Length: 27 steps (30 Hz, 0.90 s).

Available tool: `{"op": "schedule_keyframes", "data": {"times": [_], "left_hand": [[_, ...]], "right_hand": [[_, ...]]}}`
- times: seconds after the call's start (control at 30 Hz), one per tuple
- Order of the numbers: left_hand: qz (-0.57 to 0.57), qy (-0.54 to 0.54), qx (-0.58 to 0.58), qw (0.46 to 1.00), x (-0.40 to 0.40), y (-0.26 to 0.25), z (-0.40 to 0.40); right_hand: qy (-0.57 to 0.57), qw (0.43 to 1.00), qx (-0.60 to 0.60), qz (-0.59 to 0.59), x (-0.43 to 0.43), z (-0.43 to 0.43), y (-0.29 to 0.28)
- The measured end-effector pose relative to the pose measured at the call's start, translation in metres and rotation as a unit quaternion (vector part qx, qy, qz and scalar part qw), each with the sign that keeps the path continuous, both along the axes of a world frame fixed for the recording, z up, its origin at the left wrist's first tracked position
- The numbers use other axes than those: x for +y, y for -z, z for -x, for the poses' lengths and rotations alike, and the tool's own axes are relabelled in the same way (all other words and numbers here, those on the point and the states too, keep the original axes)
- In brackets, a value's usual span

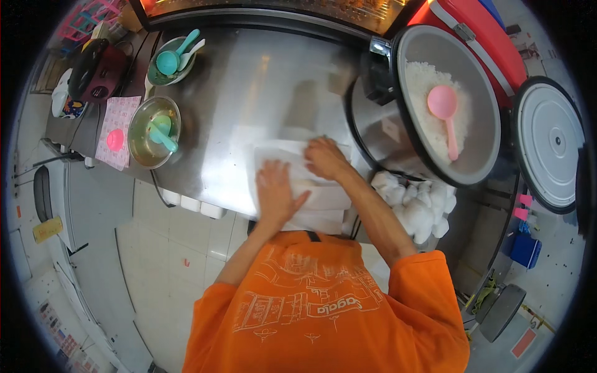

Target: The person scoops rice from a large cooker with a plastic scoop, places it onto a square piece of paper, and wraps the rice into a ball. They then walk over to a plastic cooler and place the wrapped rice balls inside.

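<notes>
White paper sheets (322, 198) lie at the front edge of a stainless steel counter (224, 93). My left hand (277, 189) rests flat on the left part of the paper, fingers spread and somewhat blurred. On the upper right part of the paper is my right hand (324, 158), its fingers bent down; their tips are blurred, and I cannot tell whether they pinch the sheet. To the right stands a large rice cooker (382, 121) with its lid off, holding cooked white rice (424, 112) and a pink ladle (442, 102).
Two metal bowls, one nearer (133, 135) and one farther (154, 77), hold plastic scoops at the left. A maroon appliance (100, 70) stands beyond them. White bundled bags (419, 210) hang below the cooker. A red cool box (494, 42) is behind it, and a round lid (548, 144) lies far right.
</notes>
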<state>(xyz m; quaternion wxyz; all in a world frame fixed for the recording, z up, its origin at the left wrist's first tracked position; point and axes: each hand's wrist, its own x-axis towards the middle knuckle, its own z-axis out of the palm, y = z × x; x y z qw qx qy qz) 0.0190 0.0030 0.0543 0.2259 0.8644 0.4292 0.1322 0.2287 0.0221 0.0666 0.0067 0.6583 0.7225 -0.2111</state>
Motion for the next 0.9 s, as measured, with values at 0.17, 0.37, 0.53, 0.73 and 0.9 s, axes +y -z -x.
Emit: {"op": "schedule_keyframes", "data": {"times": [0.17, 0.37, 0.53, 0.73, 0.9], "left_hand": [[-0.01, 0.052, 0.007, 0.999, 0.023, -0.004, -0.01], [-0.118, 0.16, 0.0, 0.98, 0.029, -0.001, -0.004], [-0.057, 0.235, 0.071, 0.968, 0.051, 0.063, 0.085], [0.056, 0.264, 0.028, 0.963, -0.004, 0.008, 0.052], [0.091, 0.197, -0.011, 0.976, -0.02, 0.104, 0.075]], "right_hand": [[0.058, 0.986, 0.124, 0.094, 0.001, -0.002, -0.002], [-0.064, 0.992, 0.072, -0.086, -0.083, 0.038, -0.015], [-0.011, 0.967, 0.033, -0.252, -0.132, 0.067, 0.003], [0.056, 0.96, 0.028, -0.274, -0.153, 0.074, 0.011], [0.065, 0.971, 0.055, -0.222, -0.174, 0.027, 0.041]]}}
